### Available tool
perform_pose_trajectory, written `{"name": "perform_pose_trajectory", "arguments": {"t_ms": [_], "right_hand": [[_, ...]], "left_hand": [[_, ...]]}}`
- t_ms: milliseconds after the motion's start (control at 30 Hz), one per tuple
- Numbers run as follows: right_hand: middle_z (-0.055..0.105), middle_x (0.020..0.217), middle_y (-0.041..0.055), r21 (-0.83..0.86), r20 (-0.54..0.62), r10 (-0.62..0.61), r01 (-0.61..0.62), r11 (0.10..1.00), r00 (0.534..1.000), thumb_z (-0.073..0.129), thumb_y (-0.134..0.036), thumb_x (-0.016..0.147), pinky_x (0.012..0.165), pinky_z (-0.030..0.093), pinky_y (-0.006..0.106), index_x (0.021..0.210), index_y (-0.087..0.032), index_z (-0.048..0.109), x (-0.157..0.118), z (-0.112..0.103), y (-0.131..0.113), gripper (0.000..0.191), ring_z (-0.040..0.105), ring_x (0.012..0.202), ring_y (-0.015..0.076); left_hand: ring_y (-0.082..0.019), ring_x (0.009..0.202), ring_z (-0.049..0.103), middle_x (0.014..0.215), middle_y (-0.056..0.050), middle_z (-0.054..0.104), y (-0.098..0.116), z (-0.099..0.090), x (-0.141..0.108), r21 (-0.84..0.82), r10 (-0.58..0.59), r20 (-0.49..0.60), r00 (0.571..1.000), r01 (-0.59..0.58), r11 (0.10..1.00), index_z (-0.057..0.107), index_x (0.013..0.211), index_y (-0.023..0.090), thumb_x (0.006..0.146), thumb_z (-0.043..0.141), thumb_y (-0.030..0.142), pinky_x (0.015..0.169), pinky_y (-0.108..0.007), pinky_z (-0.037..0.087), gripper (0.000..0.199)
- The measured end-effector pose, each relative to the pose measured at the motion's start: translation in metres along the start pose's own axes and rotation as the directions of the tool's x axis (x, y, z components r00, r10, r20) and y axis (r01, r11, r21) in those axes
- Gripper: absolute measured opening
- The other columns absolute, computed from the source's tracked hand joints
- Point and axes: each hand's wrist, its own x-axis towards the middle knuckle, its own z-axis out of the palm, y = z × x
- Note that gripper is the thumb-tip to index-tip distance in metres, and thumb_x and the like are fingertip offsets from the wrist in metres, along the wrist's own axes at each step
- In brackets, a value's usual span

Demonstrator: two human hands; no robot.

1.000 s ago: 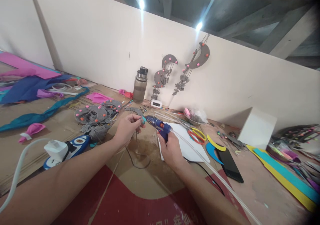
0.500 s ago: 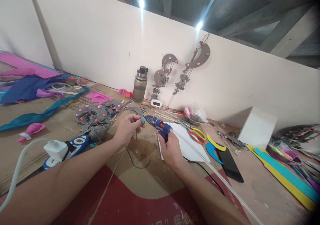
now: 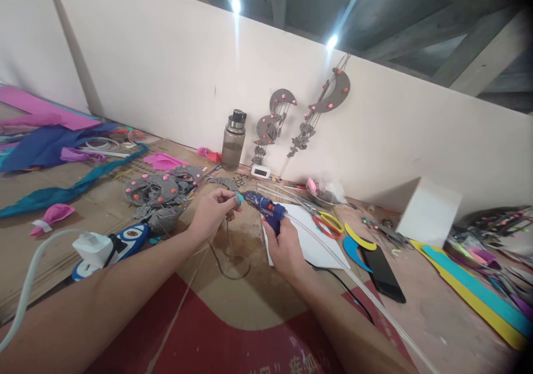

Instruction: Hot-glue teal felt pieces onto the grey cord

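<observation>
My right hand (image 3: 285, 246) is wrapped round the handle of a blue glue gun (image 3: 272, 213), its nozzle pointing left. A long clear glue stick (image 3: 333, 249) trails from the gun's back end. Close to the nozzle, my left hand (image 3: 214, 213) pinches a small turquoise piece (image 3: 239, 198), mostly covered by the fingers. A thin grey cord (image 3: 228, 274) hangs from the left hand and loops on the cardboard. Under the glue gun lies a white sheet (image 3: 312, 241).
Grey moon shapes with pink dots (image 3: 152, 190) lie at left, near a power strip (image 3: 133, 235) with a white plug. Scissors (image 3: 328, 224), a phone (image 3: 385, 274) and felt strips (image 3: 474, 291) are at right. A water bottle (image 3: 233, 143) stands by the wall.
The glue gun has shifted very slightly right, so its nozzle is a little farther from the turquoise piece. The left hand stays where it was.
</observation>
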Motion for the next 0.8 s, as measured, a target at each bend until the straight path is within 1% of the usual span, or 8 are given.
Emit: {"name": "perform_pose_trajectory", "arguments": {"t_ms": [100, 167, 267, 333, 400, 500, 700, 800], "right_hand": [[0.063, 0.105, 0.0139, 0.053, 0.011, 0.067, -0.068, 0.996, 0.998, 0.043, -0.034, 0.087, 0.083, 0.047, 0.04, 0.111, -0.015, 0.05, 0.002, 0.0, 0.003, 0.032, 0.059, 0.095, 0.0249], [0.064, 0.1, 0.0106, 0.15, 0.032, 0.147, -0.15, 0.977, 0.989, 0.045, -0.035, 0.085, 0.072, 0.05, 0.035, 0.111, -0.018, 0.048, 0.006, -0.001, 0.008, 0.031, 0.062, 0.08, 0.0202], [0.065, 0.082, 0.0036, 0.294, 0.095, 0.292, -0.307, 0.905, 0.952, 0.049, -0.035, 0.082, 0.051, 0.048, 0.027, 0.104, -0.02, 0.045, 0.016, -0.003, 0.021, 0.027, 0.056, 0.053, 0.0128], [0.061, 0.068, -0.0003, 0.285, 0.153, 0.368, -0.398, 0.872, 0.917, 0.049, -0.033, 0.081, 0.046, 0.046, 0.024, 0.098, -0.019, 0.045, 0.024, -0.006, 0.034, 0.022, 0.055, 0.047, 0.0119], [0.059, 0.062, -0.0012, 0.16, 0.204, 0.43, -0.463, 0.872, 0.88, 0.046, -0.03, 0.082, 0.044, 0.045, 0.022, 0.094, -0.019, 0.046, 0.031, -0.01, 0.045, 0.016, 0.057, 0.048, 0.0124], [0.062, 0.062, 0.0017, -0.122, 0.221, 0.477, -0.462, 0.879, 0.85, 0.042, -0.028, 0.084, 0.047, 0.044, 0.023, 0.089, -0.017, 0.05, 0.036, -0.017, 0.059, 0.014, 0.059, 0.05, 0.0132], [0.065, 0.092, 0.0169, -0.371, 0.151, 0.433, -0.355, 0.858, 0.889, 0.048, -0.032, 0.082, 0.072, 0.043, 0.033, 0.084, -0.014, 0.057, 0.033, -0.021, 0.067, 0.02, 0.062, 0.089, 0.0261], [0.065, 0.092, 0.0183, -0.438, 0.153, 0.418, -0.317, 0.841, 0.896, 0.047, -0.035, 0.083, 0.076, 0.042, 0.036, 0.085, -0.013, 0.059, 0.03, -0.018, 0.069, 0.025, 0.06, 0.09, 0.0282]], "left_hand": [[-0.012, 0.055, 0.06, 0.063, -0.002, 0.063, 0.001, 0.0, 0.002, -0.032, -0.002, -0.026, 1.0, 0.002, 0.999, 0.055, 0.077, 0.013, 0.066, 0.07, 0.035, 0.046, -0.021, 0.045, 0.028], [-0.013, 0.061, 0.063, 0.065, -0.001, 0.062, 0.001, 0.0, 0.003, -0.067, -0.014, -0.04, 0.999, 0.011, 0.998, 0.054, 0.077, 0.014, 0.064, 0.071, 0.033, 0.049, -0.021, 0.048, 0.028], [-0.014, 0.063, 0.065, 0.067, 0.0, 0.062, -0.001, -0.001, 0.004, -0.103, -0.031, -0.022, 0.999, 0.029, 0.994, 0.054, 0.078, 0.014, 0.062, 0.073, 0.03, 0.056, -0.024, 0.052, 0.029], [-0.014, 0.065, 0.065, 0.069, 0.0, 0.063, -0.002, -0.001, 0.004, -0.114, -0.03, 0.003, 1.0, 0.03, 0.993, 0.054, 0.08, 0.014, 0.062, 0.074, 0.029, 0.059, -0.026, 0.053, 0.031], [-0.015, 0.067, 0.066, 0.07, 0.0, 0.063, -0.003, -0.001, 0.004, -0.111, -0.027, 0.026, 0.999, 0.029, 0.993, 0.055, 0.083, 0.014, 0.063, 0.074, 0.03, 0.061, -0.027, 0.054, 0.032], [-0.016, 0.068, 0.066, 0.07, -0.001, 0.064, -0.002, 0.001, 0.002, -0.078, -0.02, 0.054, 0.998, 0.024, 0.997, 0.057, 0.083, 0.014, 0.064, 0.072, 0.033, 0.063, -0.029, 0.054, 0.031], [-0.013, 0.059, 0.061, 0.069, -0.002, 0.064, 0.005, 0.002, -0.005, 0.153, 0.065, 0.096, 0.993, -0.079, 0.985, 0.06, 0.083, 0.015, 0.071, 0.064, 0.037, 0.054, -0.026, 0.049, 0.026], [-0.012, 0.057, 0.055, 0.072, -0.002, 0.065, 0.01, -0.001, -0.007, 0.421, 0.242, 0.074, 0.967, -0.25, 0.872, 0.064, 0.082, 0.016, 0.074, 0.06, 0.031, 0.052, -0.025, 0.044, 0.017]]}}
